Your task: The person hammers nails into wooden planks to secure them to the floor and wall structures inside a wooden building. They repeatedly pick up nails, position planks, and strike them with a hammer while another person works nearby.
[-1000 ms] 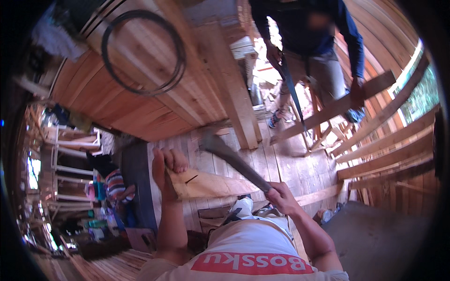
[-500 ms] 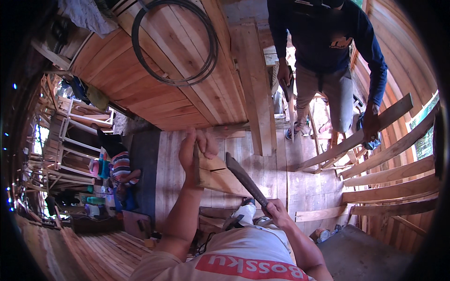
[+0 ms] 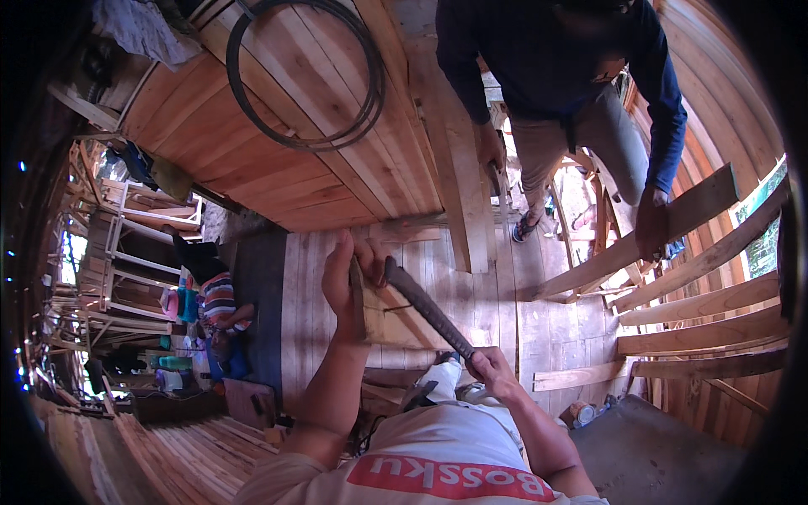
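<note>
While right hand [image 3: 491, 371] grips dark tool [image 3: 431, 316] | left hand [image 3: 343, 273] clasps board [image 3: 402, 328] | can [image 3: 578, 414], contents unclear

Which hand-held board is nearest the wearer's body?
The pale board, gripped at one end by the wearer's left hand; the other plank is farther off, in the co-worker's hand.

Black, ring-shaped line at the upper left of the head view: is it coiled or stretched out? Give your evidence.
Coiled: the black, ring-shaped line forms overlapping round loops against brown wooden planks.
</note>
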The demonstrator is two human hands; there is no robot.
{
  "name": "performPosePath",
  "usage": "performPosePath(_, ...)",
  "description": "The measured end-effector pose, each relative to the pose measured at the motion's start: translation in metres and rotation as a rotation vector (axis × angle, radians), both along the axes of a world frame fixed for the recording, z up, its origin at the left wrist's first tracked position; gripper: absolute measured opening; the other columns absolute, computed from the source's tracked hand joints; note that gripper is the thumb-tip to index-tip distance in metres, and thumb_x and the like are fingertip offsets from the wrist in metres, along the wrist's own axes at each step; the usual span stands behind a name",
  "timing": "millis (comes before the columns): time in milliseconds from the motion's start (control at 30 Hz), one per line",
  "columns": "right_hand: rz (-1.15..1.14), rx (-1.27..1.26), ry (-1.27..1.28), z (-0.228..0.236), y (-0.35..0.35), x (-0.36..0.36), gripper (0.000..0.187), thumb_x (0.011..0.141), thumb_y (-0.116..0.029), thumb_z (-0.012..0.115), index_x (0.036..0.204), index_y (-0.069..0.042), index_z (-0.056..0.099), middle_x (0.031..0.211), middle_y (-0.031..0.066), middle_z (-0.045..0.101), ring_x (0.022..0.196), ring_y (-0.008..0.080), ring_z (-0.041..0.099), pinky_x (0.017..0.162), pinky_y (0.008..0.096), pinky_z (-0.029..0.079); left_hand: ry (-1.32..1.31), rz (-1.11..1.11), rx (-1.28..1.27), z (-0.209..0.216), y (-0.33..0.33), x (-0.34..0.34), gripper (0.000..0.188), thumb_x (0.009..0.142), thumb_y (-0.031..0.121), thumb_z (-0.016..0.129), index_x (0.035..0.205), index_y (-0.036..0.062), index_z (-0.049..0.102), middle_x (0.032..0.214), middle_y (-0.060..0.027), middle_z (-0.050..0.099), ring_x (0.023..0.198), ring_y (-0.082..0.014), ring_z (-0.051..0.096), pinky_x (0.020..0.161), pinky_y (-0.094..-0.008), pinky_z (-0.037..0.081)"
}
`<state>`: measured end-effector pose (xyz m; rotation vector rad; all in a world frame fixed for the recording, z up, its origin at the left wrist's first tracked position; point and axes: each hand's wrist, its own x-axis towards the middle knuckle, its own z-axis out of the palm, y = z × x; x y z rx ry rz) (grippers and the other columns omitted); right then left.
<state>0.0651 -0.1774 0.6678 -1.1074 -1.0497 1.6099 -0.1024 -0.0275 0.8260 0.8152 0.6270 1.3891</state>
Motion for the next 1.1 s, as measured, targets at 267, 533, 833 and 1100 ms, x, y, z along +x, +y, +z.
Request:
performPosePath(267,0.041,-0.021,0.063,-0.007,-0.004,0.001,0.065,0.080,-0.068,0.041,0.054,-0.009,0.040,0.050,-0.0050,0.034,0.047,0.0068,0.028,0.042,0.0257,0.019,0.009,0.005,0.082,-0.003,-0.001,0.005,0.038,0.094,0.029,0.036,0.062,0.0094,0.037,0.055,-0.0032,0.035,0.051,-0.0121,0.036,0.050,-0.0243,0.032)
performPosePath(533,-0.021,-0.010,0.117,-0.013,-0.005,0.012,0.068,0.077,-0.072,0.042,0.053,-0.008,0.043,0.048,-0.0038,0.036,0.044,0.0070,0.029,0.041,0.0255,0.019,-0.021,0.009,0.090,0.001,-0.005,-0.004,0.037,0.095,0.029,0.034,0.064,0.0095,0.037,0.057,-0.0049,0.039,0.053,-0.0128,0.039,0.051,-0.0246,0.034)
performPosePath(833,0.029,-0.010,0.138,-0.023,-0.006,0.010,0.069,0.076,-0.073,0.041,0.051,-0.009,0.042,0.047,-0.0036,0.035,0.043,0.0072,0.029,0.041,0.0253,0.019,-0.001,0.074,0.069,0.004,-0.010,0.003,0.039,0.094,0.031,0.034,0.062,0.0085,0.035,0.055,-0.0048,0.036,0.050,-0.0131,0.036,0.050,-0.0255,0.032)
performPosePath(1100,0.053,0.037,0.190,-0.016,-0.005,0.006,0.061,0.083,-0.064,0.041,0.055,-0.010,0.038,0.053,-0.0061,0.032,0.049,0.0061,0.027,0.044,0.0254,0.020,-0.024,0.006,0.131,0.001,-0.006,-0.004,0.039,0.094,0.030,0.034,0.062,0.0086,0.035,0.054,-0.0039,0.035,0.049,-0.0127,0.034,0.049,-0.0253,0.032)
